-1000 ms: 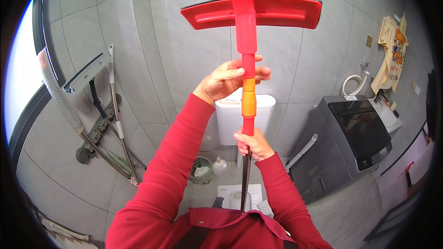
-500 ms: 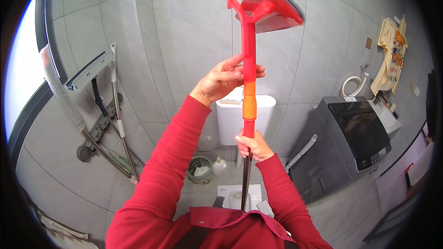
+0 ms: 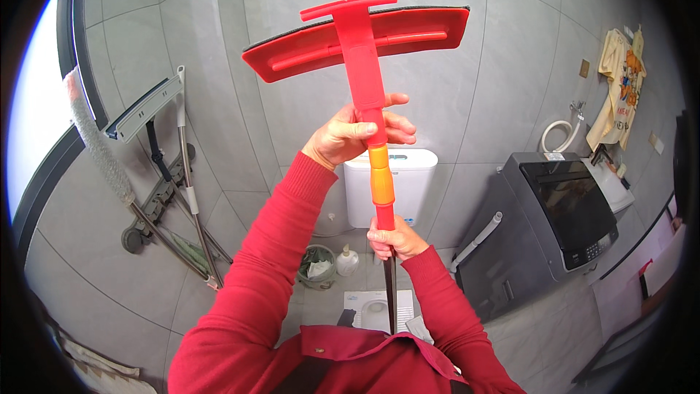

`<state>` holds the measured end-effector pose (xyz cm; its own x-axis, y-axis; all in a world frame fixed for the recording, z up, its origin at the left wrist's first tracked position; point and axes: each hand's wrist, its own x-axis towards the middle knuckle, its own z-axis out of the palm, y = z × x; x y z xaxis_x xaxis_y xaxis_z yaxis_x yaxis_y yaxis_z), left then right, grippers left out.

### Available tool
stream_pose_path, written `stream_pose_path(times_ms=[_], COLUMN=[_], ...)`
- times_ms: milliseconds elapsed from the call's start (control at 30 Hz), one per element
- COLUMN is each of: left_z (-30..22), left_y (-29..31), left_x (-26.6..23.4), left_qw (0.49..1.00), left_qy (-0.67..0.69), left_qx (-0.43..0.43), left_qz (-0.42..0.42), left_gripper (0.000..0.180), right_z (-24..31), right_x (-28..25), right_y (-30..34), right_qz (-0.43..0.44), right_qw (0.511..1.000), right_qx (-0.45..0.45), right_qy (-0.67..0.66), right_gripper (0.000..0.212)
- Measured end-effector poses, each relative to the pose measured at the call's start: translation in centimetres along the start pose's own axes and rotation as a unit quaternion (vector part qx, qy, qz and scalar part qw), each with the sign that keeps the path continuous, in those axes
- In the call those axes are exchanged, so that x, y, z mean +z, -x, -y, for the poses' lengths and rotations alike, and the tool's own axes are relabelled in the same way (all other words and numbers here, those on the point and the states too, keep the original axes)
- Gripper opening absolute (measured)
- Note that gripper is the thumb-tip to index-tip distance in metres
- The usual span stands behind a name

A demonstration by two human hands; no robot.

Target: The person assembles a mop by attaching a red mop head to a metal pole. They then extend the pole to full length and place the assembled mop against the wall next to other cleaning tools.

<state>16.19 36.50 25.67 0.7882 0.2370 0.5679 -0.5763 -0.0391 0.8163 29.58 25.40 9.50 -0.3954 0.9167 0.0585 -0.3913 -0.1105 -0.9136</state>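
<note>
As right hand (image 3: 399, 239) grips pole (image 3: 391, 292), red head (image 3: 359, 55), oblique before, now broadside

Grey tiled walls (image 3: 430, 102) and floor (image 3: 543, 339), bright window (image 3: 35, 113) left

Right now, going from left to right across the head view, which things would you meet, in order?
Fluffy grey duster → flat mop head → waste bin → white pump bottle → right grip, closed around the pole → dark washing machine → hanging cream-coloured cloth.

Bright glare from left window (image 3: 38, 98), bent edges
</note>
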Motion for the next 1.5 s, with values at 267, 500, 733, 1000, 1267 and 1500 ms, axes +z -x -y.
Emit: stream_pose_path(times_ms=[267, 500, 733, 1000, 1267, 1500], left_z=[0.7, -2.1, -1.3, 0.9, -0.5, -2.6], left_y=[-3.4, -3.5, -3.6, -3.6, -2.8, -4.8], left_x=[3.3, 2.7, 0.5, 1.1, 0.2, -0.5], left_qw=[0.862, 0.998, 0.986, 0.968, 0.964, 0.867], left_qy=[-0.336, -0.009, -0.094, -0.127, -0.184, -0.268], left_qx=[0.069, 0.039, 0.011, 0.057, 0.044, 0.134], left_qz=[-0.374, -0.045, -0.134, -0.208, -0.186, -0.399], left_gripper=[0.040, 0.064, 0.066, 0.060, 0.044, 0.044], right_z=[-0.9, 1.4, 0.2, 0.5, -0.3, -2.9], right_x=[1.7, 1.0, 1.3, 0.0, -1.0, -0.9], right_y=[-2.9, 0.2, -0.3, -0.7, -1.1, -2.1], right_qz=[-0.320, 0.072, -0.087, -0.139, -0.189, -0.295], right_qw=[0.912, 0.995, 0.993, 0.985, 0.975, 0.933], right_qx=[-0.172, -0.037, -0.082, -0.089, -0.091, -0.120], right_qy=[0.187, -0.052, -0.017, 0.050, 0.075, 0.165], right_gripper=[0.024, 0.025, 0.025, 0.025, 0.025, 0.026])
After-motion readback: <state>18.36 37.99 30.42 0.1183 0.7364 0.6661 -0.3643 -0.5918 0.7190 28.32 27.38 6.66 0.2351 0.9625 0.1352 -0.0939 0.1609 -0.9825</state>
